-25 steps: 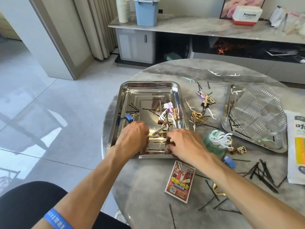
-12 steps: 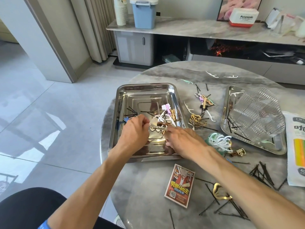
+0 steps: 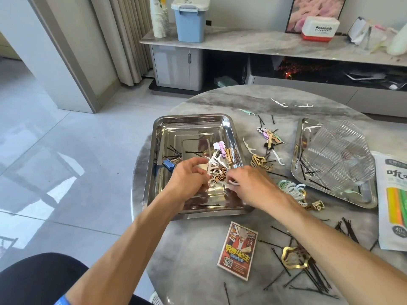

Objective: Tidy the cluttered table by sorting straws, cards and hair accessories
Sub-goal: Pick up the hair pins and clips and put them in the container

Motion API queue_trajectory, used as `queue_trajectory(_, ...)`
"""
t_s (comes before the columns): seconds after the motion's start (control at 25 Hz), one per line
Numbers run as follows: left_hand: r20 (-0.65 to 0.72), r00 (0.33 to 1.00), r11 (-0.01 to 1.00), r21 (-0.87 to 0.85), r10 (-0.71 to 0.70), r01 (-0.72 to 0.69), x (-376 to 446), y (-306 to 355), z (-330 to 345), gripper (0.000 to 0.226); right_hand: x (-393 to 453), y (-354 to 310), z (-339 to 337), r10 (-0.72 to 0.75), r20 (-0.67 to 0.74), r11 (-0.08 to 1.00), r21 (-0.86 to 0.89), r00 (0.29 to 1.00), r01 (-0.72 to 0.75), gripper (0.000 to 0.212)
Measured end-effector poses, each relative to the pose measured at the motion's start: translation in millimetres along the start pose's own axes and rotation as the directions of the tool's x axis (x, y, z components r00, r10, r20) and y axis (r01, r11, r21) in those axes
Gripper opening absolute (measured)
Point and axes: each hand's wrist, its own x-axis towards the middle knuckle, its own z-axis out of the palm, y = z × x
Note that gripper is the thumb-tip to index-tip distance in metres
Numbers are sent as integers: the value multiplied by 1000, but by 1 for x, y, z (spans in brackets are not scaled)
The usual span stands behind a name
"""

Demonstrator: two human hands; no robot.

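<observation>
Over tray (image 3: 193, 119), both hands' fingers curled among clips; grips hidden, contents unclear

This is a home living room. A round marble-look table (image 3: 220, 100) fills the lower right, and past it, from 12 to 2 o'clock, runs a long low media console (image 3: 253, 46) with a matching stone top and grey cabinet doors. On the console stand a stack of paper cups (image 3: 159, 17) and a blue lidded bin (image 3: 189, 20) near 12 o'clock, and a framed pink picture (image 3: 317, 9) leaning on the wall behind a white and red Panasonic box (image 3: 320, 28) near 1 o'clock. Pleated beige curtains (image 3: 130, 36) hang at 11 o'clock, and glossy pale floor tiles (image 3: 55, 161) spread from 8 to 10 o'clock.
</observation>
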Motion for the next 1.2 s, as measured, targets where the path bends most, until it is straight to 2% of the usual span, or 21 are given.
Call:
queue_trajectory(0.04,10,1000,999,-44,-14,15,-1,0,2,36,-1,-1,-2,132,-41,966,227,990,-120,5)
queue_trajectory(0.08,16,1000,997,-74,-17,18,-1,0,4,33,-2,-4,-6,266,-34,845,489,963,-216,5)
queue_trajectory(0.12,17,1000,996,-94,-10,11,-2,0,7,30,-4,-5,-11,362,12,672,690,932,-270,5)
queue_trajectory(0.16,8,1000,994,-109,5,-4,-3,0,9,30,-5,-5,-16,408,62,547,782,911,-298,6)
queue_trajectory(0.24,-68,993,992,-72,96,-101,-4,2,12,34,-8,-6,-28,405,168,404,849,899,-340,12)
queue_trajectory(0.32,-155,949,961,69,276,-268,-3,6,14,43,-9,-9,-37,364,287,227,895,886,-384,12)
queue_trajectory(0.36,-154,919,930,130,363,-345,-4,8,15,42,-7,-11,-40,341,342,134,904,876,-405,8)
queue_trajectory(0.44,-67,872,859,222,485,-461,-7,9,19,41,-5,-16,-43,304,410,-12,904,860,-427,6)
queue_trajectory(0.52,24,866,825,290,500,-485,-9,9,22,46,-2,-21,-41,328,438,-99,897,837,-430,7)
queue_trajectory(0.64,62,913,869,287,403,-403,-12,9,21,40,0,-30,-35,426,461,-177,886,779,-428,5)
queue_trajectory(0.76,55,975,977,-1,214,-214,-16,11,23,33,0,-36,-32,455,475,-266,880,753,-394,11)
queue_trajectory(0.84,61,987,975,-173,150,-137,-17,11,24,33,-1,-37,-34,446,452,-281,890,773,-359,11)
queue_trajectory(0.96,51,992,965,-243,114,-99,-13,9,23,20,-2,-38,-39,464,381,-206,924,800,-321,12)
queue_trajectory(1.12,30,988,960,-243,152,-140,-13,8,25,18,-2,-38,-39,467,327,-119,944,822,-308,21)
queue_trajectory(1.2,-4,984,963,-204,179,-176,-15,8,27,17,-4,-37,-38,466,283,6,946,838,-323,21)
